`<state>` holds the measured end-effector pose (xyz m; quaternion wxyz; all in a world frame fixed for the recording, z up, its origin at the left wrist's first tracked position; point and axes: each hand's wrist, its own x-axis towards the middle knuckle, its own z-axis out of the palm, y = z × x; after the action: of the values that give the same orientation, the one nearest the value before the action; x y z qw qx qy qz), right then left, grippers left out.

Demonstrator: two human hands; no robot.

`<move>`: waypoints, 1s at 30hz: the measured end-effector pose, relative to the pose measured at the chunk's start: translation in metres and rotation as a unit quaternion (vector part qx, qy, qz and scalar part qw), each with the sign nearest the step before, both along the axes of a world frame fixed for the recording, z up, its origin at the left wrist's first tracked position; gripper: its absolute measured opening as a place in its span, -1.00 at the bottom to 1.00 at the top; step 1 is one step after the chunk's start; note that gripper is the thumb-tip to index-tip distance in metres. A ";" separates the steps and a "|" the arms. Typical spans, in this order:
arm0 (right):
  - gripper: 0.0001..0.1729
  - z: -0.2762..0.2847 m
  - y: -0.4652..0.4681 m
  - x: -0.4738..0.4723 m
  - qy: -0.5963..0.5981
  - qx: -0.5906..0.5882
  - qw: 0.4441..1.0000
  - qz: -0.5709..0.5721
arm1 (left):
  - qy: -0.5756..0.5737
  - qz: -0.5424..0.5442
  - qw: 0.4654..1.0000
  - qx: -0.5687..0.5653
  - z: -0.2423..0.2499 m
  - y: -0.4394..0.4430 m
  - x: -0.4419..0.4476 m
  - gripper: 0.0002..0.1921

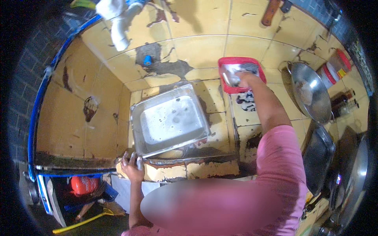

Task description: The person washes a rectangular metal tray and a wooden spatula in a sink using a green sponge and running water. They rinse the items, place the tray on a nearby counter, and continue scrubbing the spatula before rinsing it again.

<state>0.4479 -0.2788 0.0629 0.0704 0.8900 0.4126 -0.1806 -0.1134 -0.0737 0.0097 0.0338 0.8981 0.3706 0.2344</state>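
Observation:
My left hand [132, 166] rests on the front tiled ledge [211, 169] by the near left corner of a rectangular metal pan [138, 124]. Its fingers are spread and it holds nothing. Inside the pan is whitish, sudsy liquid with bubbles and small dark specks. My right arm stretches forward to a red plastic basket [262, 78] against the back wall. In the basket is my right hand [246, 79], among a shiny, pale item [227, 75] and a dark grey scouring pad [251, 67]. Whether its fingers grip anything is hidden.
A white plastic drainpipe [118, 34] and a blue pipe stub [147, 60] are at the back wall. To the right stand a metal wok [317, 91], red-lidded jars [327, 75], bottles [344, 103] and a dark baking tray [319, 159]. A yellow-handled tool [85, 222] lies lower left.

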 end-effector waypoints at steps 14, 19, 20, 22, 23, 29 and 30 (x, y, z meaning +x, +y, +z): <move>-0.40 0.025 0.014 -0.007 -0.090 0.576 0.804 -0.117 | -0.021 0.090 0.995 -0.030 0.003 -0.006 -0.010 -0.67; -0.09 0.048 0.109 -0.101 0.021 0.741 0.669 -0.051 | -0.014 0.031 0.999 -0.032 0.010 0.001 -0.017 -0.62; -0.13 0.048 0.130 -0.130 0.191 0.745 0.631 -0.098 | -0.007 0.021 0.999 -0.034 0.012 0.005 -0.022 -0.61; -0.21 0.049 0.180 -0.191 0.373 0.723 0.563 -0.144 | 0.035 -0.002 0.999 -0.023 0.016 0.014 -0.034 -0.59; -0.26 0.053 0.205 -0.221 0.386 0.713 0.559 -0.176 | 0.046 -0.004 0.998 -0.042 0.018 0.020 -0.040 -0.60; -0.31 0.134 0.310 -0.371 0.548 0.721 0.421 0.042 | 0.004 -0.035 0.999 -0.003 0.012 0.033 -0.065 -0.65; -0.32 0.153 0.325 -0.391 0.442 0.776 0.442 0.085 | -0.007 -0.031 0.999 -0.003 0.009 0.033 -0.065 -0.66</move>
<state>0.0565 0.0459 0.2154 -0.8268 0.3329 0.4289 -0.1472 -0.1784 -0.0410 0.0191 0.0467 0.9075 0.3429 0.2380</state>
